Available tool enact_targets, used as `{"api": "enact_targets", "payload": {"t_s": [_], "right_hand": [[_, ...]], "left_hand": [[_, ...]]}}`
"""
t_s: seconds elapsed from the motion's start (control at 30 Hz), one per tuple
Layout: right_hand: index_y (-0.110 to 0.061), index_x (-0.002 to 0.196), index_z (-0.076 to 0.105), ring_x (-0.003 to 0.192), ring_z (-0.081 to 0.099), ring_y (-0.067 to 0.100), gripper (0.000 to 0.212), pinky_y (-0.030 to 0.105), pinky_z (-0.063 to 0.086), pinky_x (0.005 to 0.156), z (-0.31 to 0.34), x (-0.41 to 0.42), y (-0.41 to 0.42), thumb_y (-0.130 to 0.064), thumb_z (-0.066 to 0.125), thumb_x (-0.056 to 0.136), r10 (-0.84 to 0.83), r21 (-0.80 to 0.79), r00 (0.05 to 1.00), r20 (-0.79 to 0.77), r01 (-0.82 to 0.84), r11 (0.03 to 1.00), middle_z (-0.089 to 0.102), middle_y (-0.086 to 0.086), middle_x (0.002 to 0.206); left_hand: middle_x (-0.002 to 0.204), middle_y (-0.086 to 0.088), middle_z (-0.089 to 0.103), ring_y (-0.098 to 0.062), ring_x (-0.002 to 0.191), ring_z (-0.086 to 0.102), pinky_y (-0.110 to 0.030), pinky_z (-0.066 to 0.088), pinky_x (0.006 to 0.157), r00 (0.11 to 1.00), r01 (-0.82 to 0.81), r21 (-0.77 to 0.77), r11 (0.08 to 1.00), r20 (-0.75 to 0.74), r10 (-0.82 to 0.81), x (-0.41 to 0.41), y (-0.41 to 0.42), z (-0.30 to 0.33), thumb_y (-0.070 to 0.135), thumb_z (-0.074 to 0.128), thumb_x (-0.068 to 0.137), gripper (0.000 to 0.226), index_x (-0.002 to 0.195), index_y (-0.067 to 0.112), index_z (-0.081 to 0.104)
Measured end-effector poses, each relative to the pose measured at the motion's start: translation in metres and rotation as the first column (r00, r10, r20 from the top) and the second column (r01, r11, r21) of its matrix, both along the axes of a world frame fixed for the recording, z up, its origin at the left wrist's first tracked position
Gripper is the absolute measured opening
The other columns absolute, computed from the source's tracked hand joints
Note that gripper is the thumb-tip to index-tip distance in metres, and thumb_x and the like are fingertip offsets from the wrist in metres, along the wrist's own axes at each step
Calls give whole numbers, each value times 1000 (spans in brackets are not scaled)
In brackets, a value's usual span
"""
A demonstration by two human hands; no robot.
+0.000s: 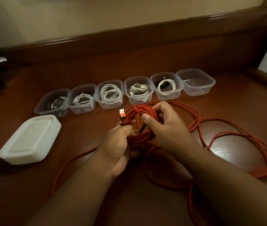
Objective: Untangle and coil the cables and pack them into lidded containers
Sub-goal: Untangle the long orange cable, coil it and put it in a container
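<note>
Over the brown wooden tabletop (145, 62), the left hand (118, 144) and the right hand (165, 128) each have their grip clenched around a half-wound coil of the long orange braided cable (139, 111), its loose loops trailing right, near six clear plastic containers (196, 82) and stacked white lids (30, 139).

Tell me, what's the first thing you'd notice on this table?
The bright red cable, sprawling in loose loops over the table's right side, with the left hand and right hand gripping its coiled part in the middle. Behind them stands a row of six clear containers, five holding coiled cables, and a stack of white lids lies at left.
</note>
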State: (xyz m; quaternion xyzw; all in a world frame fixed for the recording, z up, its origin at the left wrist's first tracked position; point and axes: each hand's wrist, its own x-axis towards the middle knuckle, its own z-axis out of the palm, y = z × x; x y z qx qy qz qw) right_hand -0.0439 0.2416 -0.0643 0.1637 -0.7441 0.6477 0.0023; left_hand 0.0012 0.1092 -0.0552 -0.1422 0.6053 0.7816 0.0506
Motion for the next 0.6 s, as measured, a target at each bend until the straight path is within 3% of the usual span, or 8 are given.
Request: {"api": "enact_targets", "payload": {"t_s": [0.13,0.3,0.43,0.6], "right_hand": [[-21,93,57,88,68,35,16,58,56,74,1,-1,1,-35,65,92,13,-40,997,71,-11,999,68,12,93],[-17,98,58,86,70,35,14,55,56,79,4,-5,-1,-31,61,96,54,-163,960,276,-9,987,71,12,94],[-14,91,59,65,62,20,19,40,54,70,7,-7,-2,-31,56,98,135,-272,874,468,-3,962,64,5,75],[-14,84,59,55,50,13,22,29,45,60,9,-6,-1,-27,53,100,143,-318,826,545,45,947,52,0,63]], "left_hand": [[71,-4,60,-15,55,56,-23,30,41,997,58,105,993,36,-62,-1,-2,1,0,34,83,36,108,19,52],[95,-15,54,-17,67,51,-23,33,45,995,71,72,995,-68,-66,-1,0,-1,-2,37,79,33,104,13,53],[69,5,61,-8,58,53,-22,34,45,986,90,-13,996,-137,-91,2,1,-1,9,47,62,45,106,16,50],[69,6,56,-9,61,50,-25,38,54,978,108,-86,991,-170,-121,3,1,-4,8,50,61,52,111,20,52]]}}
